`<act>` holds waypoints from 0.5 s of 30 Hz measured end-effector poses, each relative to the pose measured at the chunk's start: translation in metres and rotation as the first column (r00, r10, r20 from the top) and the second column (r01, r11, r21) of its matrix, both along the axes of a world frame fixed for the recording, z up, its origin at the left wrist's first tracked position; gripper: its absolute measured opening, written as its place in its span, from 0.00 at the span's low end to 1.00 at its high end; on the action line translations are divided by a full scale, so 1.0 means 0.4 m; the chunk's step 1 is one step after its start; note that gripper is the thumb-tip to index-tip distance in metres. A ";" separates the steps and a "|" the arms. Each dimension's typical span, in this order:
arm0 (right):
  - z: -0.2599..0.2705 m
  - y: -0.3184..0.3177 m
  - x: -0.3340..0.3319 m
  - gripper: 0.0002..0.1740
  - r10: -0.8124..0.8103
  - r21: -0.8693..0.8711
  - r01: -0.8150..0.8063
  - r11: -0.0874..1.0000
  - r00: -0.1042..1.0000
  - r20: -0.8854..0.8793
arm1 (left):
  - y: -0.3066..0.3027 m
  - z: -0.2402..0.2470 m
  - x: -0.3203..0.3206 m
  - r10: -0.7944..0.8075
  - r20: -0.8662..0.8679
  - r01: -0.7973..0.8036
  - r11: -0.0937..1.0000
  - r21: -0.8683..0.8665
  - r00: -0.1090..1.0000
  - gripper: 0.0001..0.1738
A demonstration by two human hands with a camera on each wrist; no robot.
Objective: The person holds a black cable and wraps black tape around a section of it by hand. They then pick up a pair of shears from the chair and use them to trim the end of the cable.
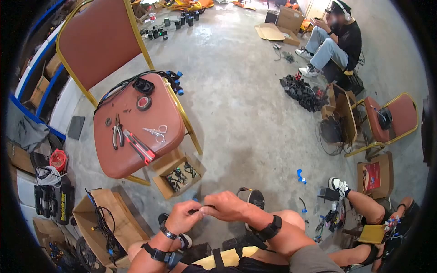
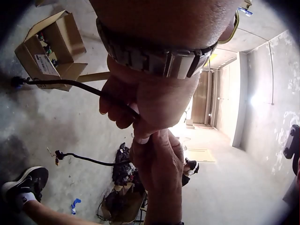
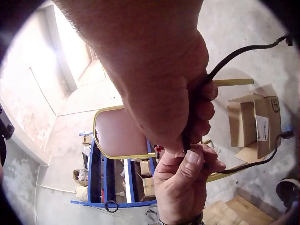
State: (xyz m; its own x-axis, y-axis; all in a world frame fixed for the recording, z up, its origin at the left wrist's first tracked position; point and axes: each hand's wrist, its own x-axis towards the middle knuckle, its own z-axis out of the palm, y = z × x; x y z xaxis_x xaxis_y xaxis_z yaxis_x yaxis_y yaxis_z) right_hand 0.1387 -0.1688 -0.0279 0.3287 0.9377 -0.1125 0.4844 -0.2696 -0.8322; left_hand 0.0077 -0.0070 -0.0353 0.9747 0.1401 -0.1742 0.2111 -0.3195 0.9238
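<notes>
Both hands meet low in the head view, fingertips close together on a thin black cable point(image 2: 77, 84). My left hand point(image 1: 181, 217), with a metal watch on its wrist, pinches the cable between thumb and fingers. Beside it my right hand point(image 1: 227, 206) grips the cable with curled fingers. In the right wrist view, one length of cable point(image 3: 243, 49) runs out from the right hand and another leaves the left hand. Each length ends in a small connector point(image 2: 58, 154). The part of the cable between the fingers is mostly hidden.
Ahead on the left, a chair point(image 1: 136, 132) bears pliers point(image 1: 118, 132), a red utility knife point(image 1: 139, 146), scissors point(image 1: 157, 133), tape point(image 1: 144, 103) and cables. A box of small parts point(image 1: 176, 177) stands by it. An open carton point(image 1: 102, 223) holds cables. Two other people point(image 1: 348, 41) sit at right.
</notes>
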 end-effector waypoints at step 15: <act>0.002 -0.008 0.009 0.09 -0.015 0.067 0.024 0.997 0.989 -0.144 | 0.006 0.010 -0.009 0.041 -0.232 -0.122 0.930 -0.346 0.972 0.07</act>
